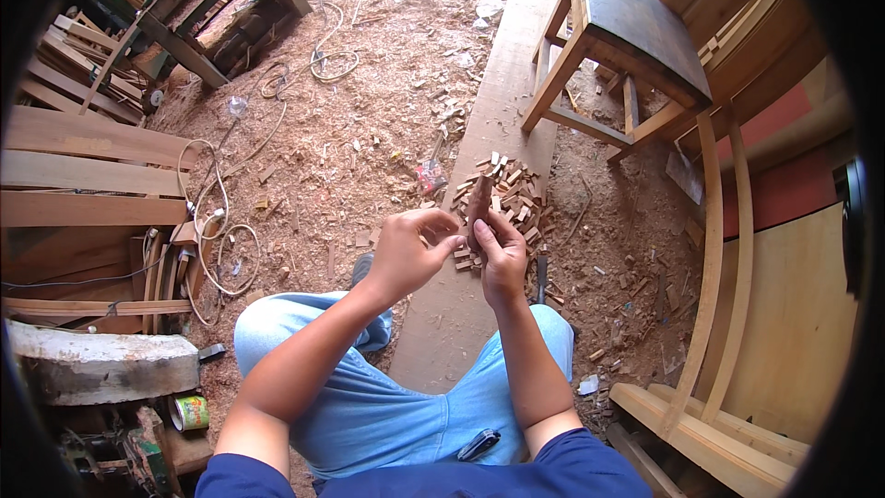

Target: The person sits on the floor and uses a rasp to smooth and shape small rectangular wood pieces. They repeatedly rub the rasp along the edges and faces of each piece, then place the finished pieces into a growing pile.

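Observation:
My right hand (502, 254) is closed around a dark brown, elongated piece (479, 198) that looks like wood. It stands nearly upright, its upper end showing above my fingers. Close on its left is my left hand (419, 244), fingers loosely curled and thumb apart from the index finger. Nothing shows between those fingers; whether the thumb touches the piece I cannot tell. Beyond and under my hands, several small cut wood blocks (521, 198) lie heaped on a long flat board (498, 101). A dark, narrow tool handle (542, 277) sticks up beside my right knee.
A wooden stool (636, 28) stands at the far right. Curved wooden frame parts (714, 267) lean along the right side. Stacked planks (92, 166), a pale cable (221, 212) and a small tin (190, 413) are on the left. Shavings cover the floor.

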### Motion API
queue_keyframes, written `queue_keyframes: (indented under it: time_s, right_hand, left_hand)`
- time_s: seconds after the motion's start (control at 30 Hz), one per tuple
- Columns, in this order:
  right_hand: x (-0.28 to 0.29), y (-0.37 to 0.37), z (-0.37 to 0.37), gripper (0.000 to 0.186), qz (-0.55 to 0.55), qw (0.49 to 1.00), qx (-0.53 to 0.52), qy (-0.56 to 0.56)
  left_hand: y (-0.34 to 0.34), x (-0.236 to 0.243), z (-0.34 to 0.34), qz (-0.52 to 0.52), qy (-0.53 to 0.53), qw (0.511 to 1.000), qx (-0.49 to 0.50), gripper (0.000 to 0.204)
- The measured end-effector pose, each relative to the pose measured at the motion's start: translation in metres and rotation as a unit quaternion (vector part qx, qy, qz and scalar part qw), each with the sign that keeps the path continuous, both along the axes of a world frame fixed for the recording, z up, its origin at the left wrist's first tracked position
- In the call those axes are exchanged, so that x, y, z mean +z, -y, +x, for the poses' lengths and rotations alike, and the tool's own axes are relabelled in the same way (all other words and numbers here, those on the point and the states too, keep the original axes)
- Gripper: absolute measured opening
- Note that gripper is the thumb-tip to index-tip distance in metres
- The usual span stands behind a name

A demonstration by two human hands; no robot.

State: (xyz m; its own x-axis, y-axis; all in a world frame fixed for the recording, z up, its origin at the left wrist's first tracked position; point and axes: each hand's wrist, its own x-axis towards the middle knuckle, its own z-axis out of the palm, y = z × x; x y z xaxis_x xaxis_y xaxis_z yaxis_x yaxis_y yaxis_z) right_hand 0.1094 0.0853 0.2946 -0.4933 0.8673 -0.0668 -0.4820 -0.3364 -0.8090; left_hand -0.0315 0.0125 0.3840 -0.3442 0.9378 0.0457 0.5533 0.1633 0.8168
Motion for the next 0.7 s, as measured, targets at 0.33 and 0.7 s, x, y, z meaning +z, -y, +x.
queue_keyframes:
  time_s: [0.33, 0.7]
  right_hand:
    - [-0.006, -0.002, -0.002, 0.025, 0.044, 0.997, -0.036, 0.054]
    - [-0.006, 0.003, -0.006, 0.025, 0.148, 0.979, -0.048, 0.134]
  left_hand:
    - [0.003, 0.001, 0.005, -0.044, 0.024, 0.998, -0.022, 0.026]
    - [0.007, -0.005, 0.001, 0.006, -0.037, 0.999, -0.013, 0.019]
